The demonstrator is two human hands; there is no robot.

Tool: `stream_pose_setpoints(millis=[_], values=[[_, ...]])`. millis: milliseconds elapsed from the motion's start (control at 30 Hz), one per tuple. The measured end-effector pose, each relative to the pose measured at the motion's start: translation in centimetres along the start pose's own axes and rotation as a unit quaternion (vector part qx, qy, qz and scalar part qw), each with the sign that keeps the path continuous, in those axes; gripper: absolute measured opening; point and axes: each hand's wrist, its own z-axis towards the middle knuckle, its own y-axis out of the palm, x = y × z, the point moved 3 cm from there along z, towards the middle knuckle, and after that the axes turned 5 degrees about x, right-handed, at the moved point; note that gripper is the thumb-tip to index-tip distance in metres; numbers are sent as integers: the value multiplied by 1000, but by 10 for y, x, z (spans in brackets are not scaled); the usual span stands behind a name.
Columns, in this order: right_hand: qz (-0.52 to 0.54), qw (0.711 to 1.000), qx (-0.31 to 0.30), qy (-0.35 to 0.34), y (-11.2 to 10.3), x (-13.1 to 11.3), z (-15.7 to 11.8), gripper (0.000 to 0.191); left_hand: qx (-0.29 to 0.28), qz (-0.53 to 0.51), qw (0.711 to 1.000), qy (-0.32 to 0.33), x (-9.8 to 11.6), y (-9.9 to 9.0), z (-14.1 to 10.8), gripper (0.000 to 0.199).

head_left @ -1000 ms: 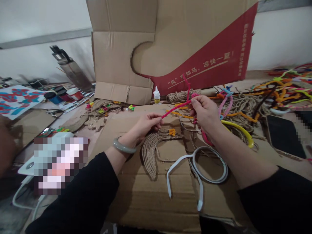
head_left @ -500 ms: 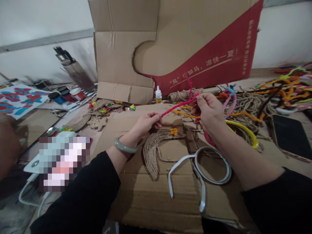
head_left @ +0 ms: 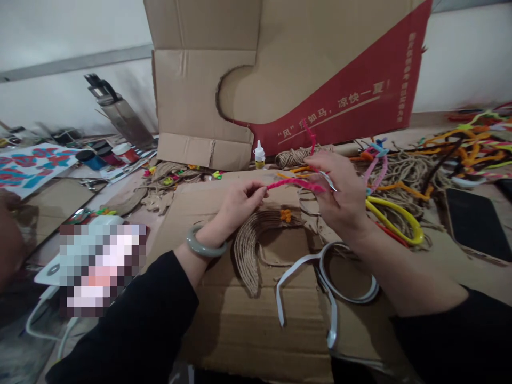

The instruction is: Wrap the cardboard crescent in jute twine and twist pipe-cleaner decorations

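My left hand [head_left: 244, 205] pinches one end of a fuzzy pink strand [head_left: 294, 182], which runs right to my right hand [head_left: 342, 194]. The fingers of my right hand are closed round a shiny metal tool [head_left: 328, 180], mostly hidden; its kind is unclear. Below my hands, a curved piece of coiled twine [head_left: 247, 256] with a small orange knot [head_left: 285, 215] lies on corrugated cardboard [head_left: 260, 330]. A roll of white tape [head_left: 374, 290] with a loose end rests to its right. Another pink strand [head_left: 310, 133] stands up behind my right hand.
A glue bottle [head_left: 259, 156] stands before upright cardboard [head_left: 204, 96]. Twine and coloured strands [head_left: 476, 146] lie right, near a yellow loop [head_left: 416, 226] and a phone [head_left: 478, 221]. Left are paint jars [head_left: 90, 159], a drink bottle [head_left: 126, 117], a white device [head_left: 52, 272] and another person's hand [head_left: 10, 234].
My right hand has turned and lowered slightly, and shiny metal now shows between its fingers. The pink strand's right end sits lower. My left hand keeps its pinch.
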Motion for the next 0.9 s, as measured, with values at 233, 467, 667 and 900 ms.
stream_pose_setpoints(millis=[233, 467, 667, 900], values=[[249, 834, -237, 431, 16, 12, -7, 47, 14, 118, 973, 198, 21, 1, -11, 16], [223, 802, -345, 435, 16, -2, -7, 25, 21, 183, 951, 248, 33, 4, -21, 19], [237, 805, -392, 378, 13, -12, -5, 29, 31, 182, 965, 188, 39, -1, -27, 19], [270, 782, -370, 423, 16, -19, -10, 20, 21, 167, 967, 192, 41, -3, -27, 21]])
